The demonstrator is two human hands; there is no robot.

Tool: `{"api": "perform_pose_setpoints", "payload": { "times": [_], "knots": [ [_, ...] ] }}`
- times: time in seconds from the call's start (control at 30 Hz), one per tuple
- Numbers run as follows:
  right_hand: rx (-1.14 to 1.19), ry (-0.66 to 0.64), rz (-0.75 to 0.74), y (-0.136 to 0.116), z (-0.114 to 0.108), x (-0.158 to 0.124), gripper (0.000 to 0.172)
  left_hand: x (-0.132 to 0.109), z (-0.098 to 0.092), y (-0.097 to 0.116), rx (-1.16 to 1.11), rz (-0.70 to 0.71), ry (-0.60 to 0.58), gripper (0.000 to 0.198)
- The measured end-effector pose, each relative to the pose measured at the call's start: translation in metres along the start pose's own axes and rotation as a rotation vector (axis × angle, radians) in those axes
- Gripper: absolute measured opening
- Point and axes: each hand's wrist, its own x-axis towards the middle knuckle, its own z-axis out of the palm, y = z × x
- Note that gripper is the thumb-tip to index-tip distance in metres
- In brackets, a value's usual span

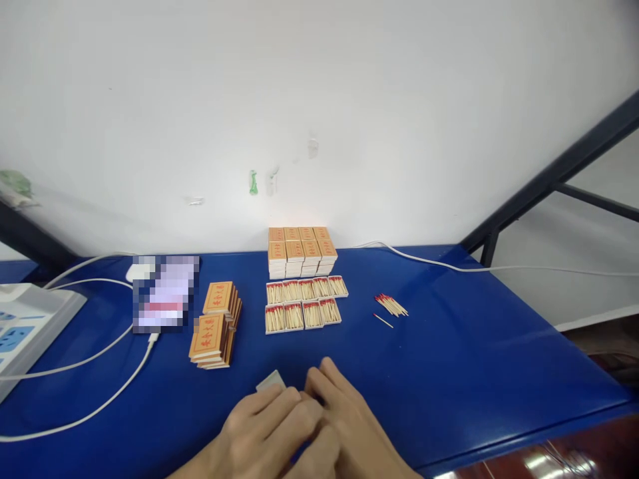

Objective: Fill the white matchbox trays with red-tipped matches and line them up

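Note:
At the front edge of the table, my left hand (267, 426) and my right hand (344, 416) are close together and touching, both with curled fingers. Past the left hand's knuckles sticks out the end of a pale matchbox tray (271, 380), which that hand grips. Whatever the right fingers pinch is hidden behind the knuckles. Beyond the hands, two rows of matchbox trays (304, 314) full of red-tipped matches lie on the blue table. To the right are a small pile of loose matches (392, 305) and a single match (383, 320).
Closed matchboxes (302, 253) are stacked against the white wall. More orange matchbox covers (212, 336) are stacked at the left. Farther left lie a blurred phone (167, 293) with a white cable (134, 372) and a white box-shaped device (34, 326). Dark metal bars (554, 183) edge the right.

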Motion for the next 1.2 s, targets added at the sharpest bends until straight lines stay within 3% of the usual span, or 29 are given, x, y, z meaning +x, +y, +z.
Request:
{"api": "perform_pose_setpoints", "payload": {
  "times": [0.07, 0.2, 0.33, 0.47, 0.53, 0.6, 0.7, 0.8, 0.93, 1.2],
  "knots": [
    [0.039, 0.003, 0.032, 0.011, -0.017, -0.015, 0.028, 0.011, -0.001, -0.001, 0.015, -0.017, -0.018, 0.038],
    [0.202, -0.115, 0.159, 0.034, -0.044, -0.026, 0.022, 0.029, 0.0, -0.005, 0.0, -0.11, -0.179, 0.042],
    [0.243, -0.132, 0.296, 0.045, -0.056, -0.025, 0.025, 0.029, 0.005, -0.011, -0.043, -0.187, -0.334, 0.043],
    [0.33, -0.12, 0.346, 0.062, -0.065, -0.026, 0.024, 0.029, 0.006, -0.014, -0.079, -0.226, -0.416, 0.04],
    [0.337, -0.058, 0.418, 0.08, -0.069, -0.03, 0.02, 0.03, 0.005, -0.014, -0.101, -0.239, -0.429, 0.041],
    [0.152, 0.154, 0.562, 0.103, -0.069, -0.036, 0.015, 0.03, 0.005, -0.015, -0.118, -0.253, -0.43, 0.043],
    [0.02, 0.266, 0.677, 0.133, -0.063, -0.044, 0.03, 0.027, 0.006, -0.016, -0.135, -0.272, -0.424, 0.046],
    [-0.002, 0.267, 0.69, 0.146, -0.055, -0.045, 0.038, 0.022, 0.009, -0.017, -0.136, -0.282, -0.406, 0.042],
    [-0.001, 0.256, 0.668, 0.144, -0.049, -0.038, 0.041, 0.022, 0.011, -0.017, -0.129, -0.281, -0.394, 0.037],
    [-0.093, 0.358, 0.723, 0.154, -0.053, -0.035, 0.051, 0.03, 0.004, -0.016, -0.102, -0.255, -0.418, 0.038]
  ]
}}
